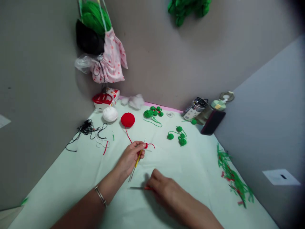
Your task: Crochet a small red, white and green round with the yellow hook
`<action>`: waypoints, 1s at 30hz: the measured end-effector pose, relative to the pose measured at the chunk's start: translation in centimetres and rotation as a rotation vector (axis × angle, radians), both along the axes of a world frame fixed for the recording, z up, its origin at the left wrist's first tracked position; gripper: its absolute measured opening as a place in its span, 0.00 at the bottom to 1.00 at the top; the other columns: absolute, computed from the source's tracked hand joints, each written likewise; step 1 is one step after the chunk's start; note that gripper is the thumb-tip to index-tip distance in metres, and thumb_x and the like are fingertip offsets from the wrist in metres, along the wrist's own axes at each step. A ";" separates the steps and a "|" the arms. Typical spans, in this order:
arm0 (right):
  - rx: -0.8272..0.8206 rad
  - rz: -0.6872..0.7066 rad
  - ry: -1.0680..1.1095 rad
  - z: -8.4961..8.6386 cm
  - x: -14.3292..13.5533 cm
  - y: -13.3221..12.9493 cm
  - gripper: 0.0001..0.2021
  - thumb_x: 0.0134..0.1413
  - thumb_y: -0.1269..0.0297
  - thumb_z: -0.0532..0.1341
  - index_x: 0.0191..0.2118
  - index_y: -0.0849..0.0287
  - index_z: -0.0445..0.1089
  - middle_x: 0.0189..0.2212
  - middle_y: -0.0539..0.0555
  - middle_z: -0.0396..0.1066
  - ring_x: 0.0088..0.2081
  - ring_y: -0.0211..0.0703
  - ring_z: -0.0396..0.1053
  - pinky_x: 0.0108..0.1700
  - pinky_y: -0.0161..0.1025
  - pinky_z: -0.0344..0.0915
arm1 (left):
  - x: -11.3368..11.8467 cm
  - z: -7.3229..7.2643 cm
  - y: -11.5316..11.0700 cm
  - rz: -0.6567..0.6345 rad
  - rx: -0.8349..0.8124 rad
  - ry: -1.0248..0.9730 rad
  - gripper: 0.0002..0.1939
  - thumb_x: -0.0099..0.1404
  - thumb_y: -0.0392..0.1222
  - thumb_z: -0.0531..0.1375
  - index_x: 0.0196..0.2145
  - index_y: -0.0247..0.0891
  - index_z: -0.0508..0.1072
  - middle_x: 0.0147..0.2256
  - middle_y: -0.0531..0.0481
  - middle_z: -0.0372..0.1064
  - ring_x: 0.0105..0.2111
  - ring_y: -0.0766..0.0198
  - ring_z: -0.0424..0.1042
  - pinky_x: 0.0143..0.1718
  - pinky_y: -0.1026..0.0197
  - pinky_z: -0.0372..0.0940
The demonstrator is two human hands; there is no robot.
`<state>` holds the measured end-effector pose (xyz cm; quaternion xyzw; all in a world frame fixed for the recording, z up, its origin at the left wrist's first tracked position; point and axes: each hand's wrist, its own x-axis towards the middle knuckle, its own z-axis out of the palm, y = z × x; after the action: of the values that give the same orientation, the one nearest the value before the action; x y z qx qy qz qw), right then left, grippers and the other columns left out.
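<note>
Near the centre of the frame I see the left hand pinching a small red crochet piece between thumb and fingers, with a yellow-handled hook also in its grip. Lower and to the right, the right hand pinches a thin tool with an orange handle, tip pointing left. Above the left hand sits a red yarn ball, its strand running down to that hand. Green crocheted balls lie right of centre; a dark phone leans farther right.
</note>
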<state>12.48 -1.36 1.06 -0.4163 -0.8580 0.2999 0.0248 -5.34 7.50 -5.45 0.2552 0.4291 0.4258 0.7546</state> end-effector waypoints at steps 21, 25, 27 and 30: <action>-0.462 -0.820 0.693 -2.4 2.2 3.8 0.31 0.50 0.35 0.70 0.45 0.62 0.80 0.20 0.43 0.53 0.21 0.32 0.46 0.21 0.34 0.45 | 1.1 2.6 -1.2 -0.001 0.018 -0.166 0.19 0.50 0.42 0.76 0.34 0.38 0.72 0.23 0.58 0.69 0.21 0.72 0.64 0.21 0.67 0.52; -0.440 -0.782 0.679 -2.3 2.3 3.5 0.28 0.55 0.36 0.68 0.43 0.61 0.81 0.21 0.43 0.53 0.21 0.33 0.47 0.22 0.34 0.46 | 1.2 2.6 -1.4 -0.031 0.021 -0.165 0.17 0.51 0.42 0.76 0.32 0.38 0.72 0.22 0.58 0.68 0.21 0.71 0.63 0.21 0.67 0.52; -0.425 -0.761 0.664 -2.2 2.3 3.3 0.28 0.57 0.37 0.66 0.42 0.60 0.82 0.20 0.43 0.51 0.22 0.33 0.47 0.22 0.34 0.46 | 1.2 2.6 -1.5 -0.037 0.020 -0.166 0.17 0.52 0.42 0.76 0.33 0.38 0.73 0.22 0.58 0.68 0.20 0.71 0.63 0.21 0.67 0.52; -0.405 -0.765 0.660 -2.1 2.5 3.2 0.28 0.59 0.36 0.64 0.43 0.61 0.82 0.20 0.43 0.48 0.22 0.33 0.45 0.22 0.34 0.44 | 1.1 2.5 -1.5 -0.033 0.015 -0.172 0.16 0.53 0.41 0.75 0.34 0.38 0.74 0.22 0.58 0.69 0.21 0.71 0.63 0.22 0.67 0.53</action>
<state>14.94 1.86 -1.02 -0.5788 -0.5171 0.5437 0.3193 -4.20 6.00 -2.91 0.2303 0.3554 0.4367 0.7937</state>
